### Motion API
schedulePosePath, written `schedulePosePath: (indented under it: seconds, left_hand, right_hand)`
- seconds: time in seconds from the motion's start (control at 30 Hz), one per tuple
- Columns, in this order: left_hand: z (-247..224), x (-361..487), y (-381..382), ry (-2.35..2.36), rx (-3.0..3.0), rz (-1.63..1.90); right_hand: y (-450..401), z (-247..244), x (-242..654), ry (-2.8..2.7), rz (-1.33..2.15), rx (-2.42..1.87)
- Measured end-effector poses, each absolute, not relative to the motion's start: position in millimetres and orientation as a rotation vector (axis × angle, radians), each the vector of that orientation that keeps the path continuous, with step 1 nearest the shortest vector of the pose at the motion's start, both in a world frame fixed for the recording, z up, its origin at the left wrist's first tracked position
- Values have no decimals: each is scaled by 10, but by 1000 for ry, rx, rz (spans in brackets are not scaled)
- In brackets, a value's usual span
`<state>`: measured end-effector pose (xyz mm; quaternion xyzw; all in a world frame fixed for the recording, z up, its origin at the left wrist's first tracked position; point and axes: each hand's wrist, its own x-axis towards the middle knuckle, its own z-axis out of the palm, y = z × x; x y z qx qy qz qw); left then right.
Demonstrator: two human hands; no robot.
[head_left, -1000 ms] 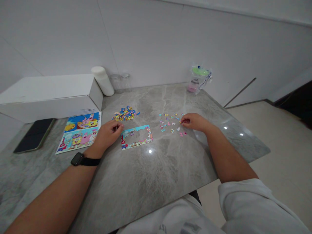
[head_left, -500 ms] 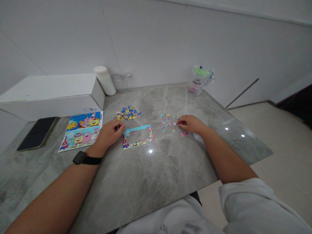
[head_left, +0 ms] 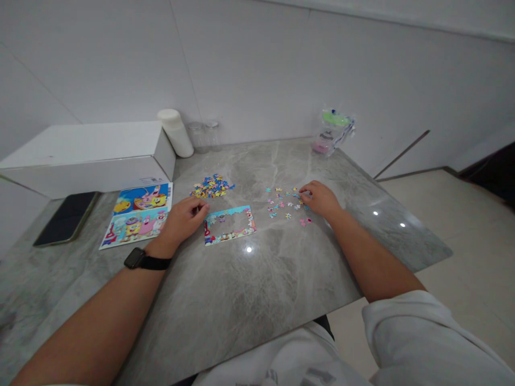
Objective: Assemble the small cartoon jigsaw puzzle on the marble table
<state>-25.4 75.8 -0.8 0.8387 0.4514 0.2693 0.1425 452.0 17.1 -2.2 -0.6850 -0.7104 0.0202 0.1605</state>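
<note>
A partly joined jigsaw puzzle (head_left: pixel 232 236) lies on the grey table, its border linked into a rectangle around a mostly open middle. Just left of it rests my left hand (head_left: pixel 185 217), fingers curled in and thumb stretched toward the puzzle's upper left corner; I see nothing in it. Loose puzzle pieces (head_left: pixel 281 204) are spread to the right of the puzzle. Over their right edge is my right hand (head_left: pixel 319 198), fingertips drawn together close to the pieces; what they hold, if anything, is hidden. A heap of mixed pieces (head_left: pixel 212 186) sits behind the puzzle.
Left of my left hand lies a printed picture sheet (head_left: pixel 137 217), with a phone (head_left: pixel 66 217) beyond it. A white box (head_left: pixel 84 155), a white bottle (head_left: pixel 176 134) and clear jars (head_left: pixel 205 136) stand by the wall. A plastic bag (head_left: pixel 332 131) sits at the back right.
My right hand has moved slightly away from me and right over the loose pieces, uncovering some small ones. My left hand stays beside the puzzle. The whole view has shifted a little.
</note>
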Motion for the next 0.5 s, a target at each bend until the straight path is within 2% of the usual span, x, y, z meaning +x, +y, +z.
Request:
schedulePosePath:
  seconds: [0.5]
  left_hand:
    - [48, -223, 730, 1303, 2409, 806]
  right_hand:
    - [194, -64, 4415, -2072, 180, -1840]
